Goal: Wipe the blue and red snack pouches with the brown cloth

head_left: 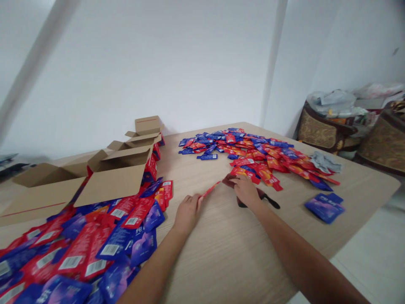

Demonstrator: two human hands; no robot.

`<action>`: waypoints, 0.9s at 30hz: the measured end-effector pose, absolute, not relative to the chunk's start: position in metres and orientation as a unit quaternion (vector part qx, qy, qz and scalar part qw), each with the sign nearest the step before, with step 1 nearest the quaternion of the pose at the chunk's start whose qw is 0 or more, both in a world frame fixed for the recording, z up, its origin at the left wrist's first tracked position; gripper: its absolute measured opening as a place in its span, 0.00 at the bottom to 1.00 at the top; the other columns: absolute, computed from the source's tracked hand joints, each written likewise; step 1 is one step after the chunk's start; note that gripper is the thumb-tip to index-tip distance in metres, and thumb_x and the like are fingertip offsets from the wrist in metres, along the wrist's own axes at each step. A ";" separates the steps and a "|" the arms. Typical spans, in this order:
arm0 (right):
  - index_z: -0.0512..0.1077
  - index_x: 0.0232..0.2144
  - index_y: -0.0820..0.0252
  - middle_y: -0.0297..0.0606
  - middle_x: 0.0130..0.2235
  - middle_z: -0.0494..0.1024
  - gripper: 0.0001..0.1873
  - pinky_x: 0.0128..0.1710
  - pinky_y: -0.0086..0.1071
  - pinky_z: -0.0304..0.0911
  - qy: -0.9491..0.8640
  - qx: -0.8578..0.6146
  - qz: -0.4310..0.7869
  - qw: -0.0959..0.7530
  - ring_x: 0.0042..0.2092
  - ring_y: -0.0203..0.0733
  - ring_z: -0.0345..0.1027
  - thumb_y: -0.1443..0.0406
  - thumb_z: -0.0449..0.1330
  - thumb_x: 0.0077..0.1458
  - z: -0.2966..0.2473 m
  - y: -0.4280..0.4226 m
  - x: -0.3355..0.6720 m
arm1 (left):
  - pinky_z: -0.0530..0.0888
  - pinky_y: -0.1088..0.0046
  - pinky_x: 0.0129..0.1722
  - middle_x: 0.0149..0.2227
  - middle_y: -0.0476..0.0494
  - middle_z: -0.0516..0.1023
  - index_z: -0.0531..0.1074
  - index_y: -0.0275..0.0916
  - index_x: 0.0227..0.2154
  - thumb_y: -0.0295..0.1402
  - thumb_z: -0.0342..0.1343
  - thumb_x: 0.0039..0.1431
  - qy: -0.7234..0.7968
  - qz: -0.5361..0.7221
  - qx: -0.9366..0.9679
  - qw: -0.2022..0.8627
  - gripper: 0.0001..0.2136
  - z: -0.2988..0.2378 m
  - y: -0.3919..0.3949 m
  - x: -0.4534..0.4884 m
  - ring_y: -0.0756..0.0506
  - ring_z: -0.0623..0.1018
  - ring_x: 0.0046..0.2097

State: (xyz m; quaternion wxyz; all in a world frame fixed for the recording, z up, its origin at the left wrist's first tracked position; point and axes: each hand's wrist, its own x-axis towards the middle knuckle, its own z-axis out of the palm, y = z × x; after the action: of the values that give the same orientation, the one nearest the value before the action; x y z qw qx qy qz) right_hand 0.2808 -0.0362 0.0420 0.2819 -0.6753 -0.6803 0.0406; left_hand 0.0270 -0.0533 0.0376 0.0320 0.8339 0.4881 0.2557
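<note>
Sachet, red and slim [210, 191], stretched between 2 hands just above the bench [228, 253]: the left hand [188, 213] has its grip pinched on the near, lower end, and the right hand [245, 188], palm down, has its grip closed over the far, upper end, where the fingertips hide the last bit of it. The red sachet's long axis runs on a diagonal, from the left hand up and away to the right hand, its thin edge turned toward the camera. A black-handled tool [268, 198] lies on the bench under and just right of the right hand, partly covered by the wrist. Beyond the right hand, close to its fingertips, spreads a far heap of red and blue sachets [253, 152]; a near heap [79, 249] crowds the left side, just beside the left forearm, with open cardboard boxes [117, 169] behind it. A small stack of blue packets [324, 206] sits well apart to the right, near the bench's edge. Bare wood lies between and in front of both forearms
</note>
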 end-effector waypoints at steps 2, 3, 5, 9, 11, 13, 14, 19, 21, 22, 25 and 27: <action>0.73 0.44 0.57 0.42 0.45 0.70 0.21 0.51 0.37 0.53 -0.667 -0.673 0.025 0.319 0.49 0.44 0.60 0.72 0.49 0.50 0.045 -0.037 0.279 | 0.69 0.71 0.35 0.28 0.43 0.74 0.70 0.39 0.33 0.39 0.38 0.64 0.526 0.303 0.789 0.097 0.16 0.038 -0.050 0.025 0.45 0.75 0.33; 0.72 0.45 0.57 0.41 0.45 0.69 0.21 0.51 0.37 0.54 -0.669 -0.661 0.024 0.339 0.49 0.44 0.59 0.72 0.48 0.51 0.048 -0.039 0.275 | 0.69 0.71 0.31 0.26 0.44 0.74 0.69 0.39 0.29 0.41 0.38 0.63 0.546 0.329 0.755 0.152 0.18 0.037 -0.048 0.024 0.46 0.75 0.29; 0.70 0.47 0.57 0.40 0.46 0.68 0.22 0.51 0.37 0.55 -0.687 -0.625 0.022 0.369 0.49 0.43 0.58 0.73 0.48 0.51 0.054 -0.046 0.260 | 0.68 0.73 0.24 0.21 0.46 0.73 0.67 0.39 0.25 0.45 0.38 0.61 0.565 0.363 0.675 0.305 0.20 0.035 -0.043 0.024 0.47 0.74 0.23; 0.64 0.53 0.55 0.41 0.51 0.64 0.25 0.53 0.39 0.53 -0.766 -0.542 0.031 0.343 0.51 0.44 0.55 0.72 0.49 0.51 0.065 -0.075 0.212 | 0.70 0.73 0.20 0.21 0.45 0.76 0.69 0.35 0.31 0.48 0.44 0.56 0.514 0.366 0.547 0.550 0.19 0.036 -0.037 0.026 0.46 0.75 0.22; 0.61 0.55 0.55 0.42 0.54 0.61 0.26 0.54 0.42 0.51 -0.801 -0.523 0.032 0.290 0.53 0.46 0.52 0.69 0.50 0.53 0.067 -0.088 0.189 | 0.72 0.73 0.23 0.27 0.44 0.78 0.69 0.34 0.38 0.40 0.53 0.51 0.473 0.366 0.537 0.596 0.16 0.038 -0.036 0.026 0.46 0.77 0.27; 0.61 0.55 0.56 0.43 0.56 0.60 0.25 0.53 0.43 0.50 -0.825 -0.515 0.028 0.230 0.54 0.48 0.50 0.67 0.51 0.54 0.066 -0.093 0.176 | 0.72 0.75 0.25 0.30 0.46 0.78 0.70 0.34 0.40 0.31 0.57 0.43 0.437 0.367 0.544 0.615 0.17 0.039 -0.036 0.026 0.47 0.77 0.29; 0.62 0.54 0.56 0.44 0.56 0.60 0.24 0.53 0.43 0.49 -0.834 -0.514 0.023 0.202 0.54 0.48 0.50 0.67 0.51 0.54 0.065 -0.093 0.174 | 0.71 0.77 0.24 0.30 0.47 0.78 0.70 0.34 0.39 0.27 0.58 0.40 0.426 0.369 0.548 0.618 0.18 0.039 -0.036 0.025 0.48 0.76 0.28; 0.66 0.50 0.58 0.47 0.51 0.65 0.20 0.49 0.40 0.51 -0.789 -0.605 -0.008 0.108 0.51 0.49 0.53 0.69 0.49 0.55 0.059 -0.067 0.207 | 0.67 0.79 0.21 0.21 0.50 0.75 0.70 0.32 0.34 0.25 0.58 0.39 0.440 0.357 0.540 0.622 0.15 0.033 -0.034 0.022 0.52 0.72 0.20; 0.66 0.51 0.59 0.48 0.49 0.65 0.20 0.47 0.40 0.52 -0.755 -0.649 -0.017 0.091 0.50 0.50 0.53 0.69 0.50 0.54 0.058 -0.061 0.217 | 0.67 0.79 0.20 0.20 0.50 0.74 0.70 0.32 0.34 0.26 0.58 0.39 0.445 0.349 0.536 0.626 0.14 0.030 -0.032 0.021 0.52 0.71 0.19; 0.65 0.51 0.59 0.48 0.49 0.65 0.21 0.47 0.41 0.52 -0.749 -0.655 -0.021 0.091 0.50 0.51 0.53 0.68 0.50 0.54 0.057 -0.061 0.217 | 0.67 0.79 0.20 0.19 0.49 0.74 0.69 0.32 0.33 0.27 0.58 0.40 0.445 0.345 0.537 0.628 0.13 0.029 -0.031 0.021 0.52 0.71 0.18; 0.62 0.54 0.57 0.48 0.51 0.63 0.24 0.48 0.40 0.51 -0.783 -0.609 -0.025 0.121 0.51 0.50 0.52 0.68 0.50 0.54 0.056 -0.075 0.195 | 0.66 0.77 0.18 0.19 0.50 0.74 0.69 0.33 0.30 0.30 0.56 0.41 0.436 0.354 0.542 0.625 0.10 0.025 -0.028 0.022 0.52 0.70 0.17; 0.63 0.53 0.58 0.47 0.51 0.63 0.23 0.48 0.40 0.52 -0.814 -0.563 -0.022 0.143 0.51 0.50 0.52 0.67 0.51 0.53 0.056 -0.086 0.174 | 0.66 0.77 0.18 0.18 0.50 0.73 0.69 0.34 0.27 0.30 0.53 0.42 0.428 0.377 0.546 0.613 0.07 0.023 -0.029 0.022 0.51 0.71 0.18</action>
State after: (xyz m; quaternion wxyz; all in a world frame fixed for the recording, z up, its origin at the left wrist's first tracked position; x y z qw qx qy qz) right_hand 0.1739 -0.0861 0.0558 0.1431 -0.5632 -0.8136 -0.0223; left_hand 0.0219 -0.0286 0.0228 0.6131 0.5464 0.4284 0.3768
